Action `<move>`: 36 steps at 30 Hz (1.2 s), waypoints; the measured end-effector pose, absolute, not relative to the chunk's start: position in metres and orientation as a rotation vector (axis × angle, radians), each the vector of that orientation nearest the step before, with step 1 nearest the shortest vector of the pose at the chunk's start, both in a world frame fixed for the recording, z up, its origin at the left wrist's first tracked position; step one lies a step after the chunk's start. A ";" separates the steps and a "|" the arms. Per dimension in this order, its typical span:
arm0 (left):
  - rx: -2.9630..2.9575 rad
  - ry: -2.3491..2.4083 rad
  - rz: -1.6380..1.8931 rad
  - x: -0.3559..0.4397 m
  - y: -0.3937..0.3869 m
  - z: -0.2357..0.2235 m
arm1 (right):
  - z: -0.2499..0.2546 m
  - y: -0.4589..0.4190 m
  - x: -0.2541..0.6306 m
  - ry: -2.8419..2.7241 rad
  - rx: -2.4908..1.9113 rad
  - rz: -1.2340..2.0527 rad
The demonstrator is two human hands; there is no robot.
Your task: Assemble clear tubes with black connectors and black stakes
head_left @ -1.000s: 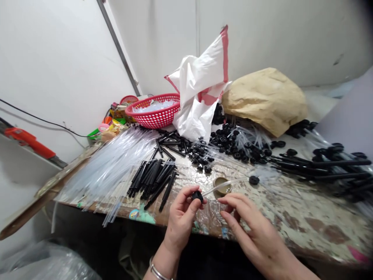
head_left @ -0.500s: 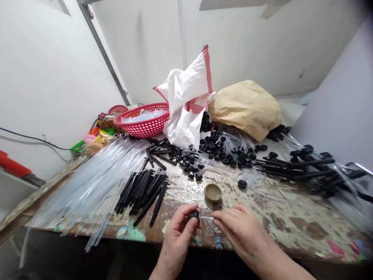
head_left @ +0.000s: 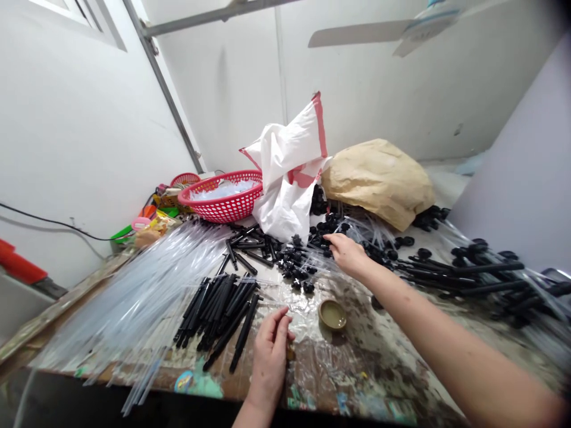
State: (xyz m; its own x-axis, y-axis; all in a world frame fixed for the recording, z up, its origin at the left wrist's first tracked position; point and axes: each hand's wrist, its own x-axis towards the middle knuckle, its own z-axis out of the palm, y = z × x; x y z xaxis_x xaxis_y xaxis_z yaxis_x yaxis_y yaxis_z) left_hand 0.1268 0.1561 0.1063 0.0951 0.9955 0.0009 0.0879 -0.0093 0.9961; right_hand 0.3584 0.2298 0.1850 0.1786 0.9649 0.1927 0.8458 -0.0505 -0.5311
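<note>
My left hand (head_left: 271,348) hovers near the table's front edge, fingers curled together and nothing showing in them. Farther out, my right hand (head_left: 348,254) reaches over a heap of round black caps (head_left: 332,223). Its fingers are bent down at the caps, and whatever they grip is hidden. Between the two hands stands a small brown bowl (head_left: 332,315) with liquid in it. Small black fittings (head_left: 298,261) lie to the left of my right hand. Black tubes (head_left: 223,309) are piled left of my left hand.
Long clear plastic tubes (head_left: 138,291) spread across the left side, ends past the table edge. Behind are a red basket (head_left: 220,208), a white sack (head_left: 285,178) and a brown paper bag (head_left: 379,178). More black tubes (head_left: 464,276) lie at right.
My right hand has left the clear tube end and moved forward to the cap heap. The black cap and tube no longer show at my left hand. The view has tilted up.
</note>
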 end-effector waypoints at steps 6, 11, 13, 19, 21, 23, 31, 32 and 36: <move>1.430 1.179 1.061 0.128 0.153 0.101 | 0.177 0.223 0.331 -1.891 -1.824 0.333; 1.537 1.154 1.028 0.126 0.149 0.098 | 0.163 0.253 0.268 -2.123 -1.756 0.433; 1.543 1.155 1.021 0.124 0.148 0.098 | 0.155 0.275 0.248 -2.178 -1.802 0.432; 1.485 1.130 1.018 0.120 0.148 0.098 | 0.141 0.318 0.216 -2.241 -1.956 0.386; 1.473 1.121 1.016 0.119 0.149 0.097 | 0.143 0.322 0.212 -2.211 -1.981 0.397; 1.463 1.108 1.016 0.119 0.150 0.097 | 0.149 0.324 0.212 -2.141 -1.999 0.421; 1.280 1.126 1.068 0.117 0.150 0.095 | 0.212 0.253 0.263 -1.903 -1.771 0.607; 1.223 1.134 1.102 0.117 0.149 0.093 | 0.217 0.234 0.272 -1.845 -1.710 0.658; 0.977 1.184 1.315 0.117 0.150 0.086 | 0.214 0.156 0.303 -1.766 -1.672 0.728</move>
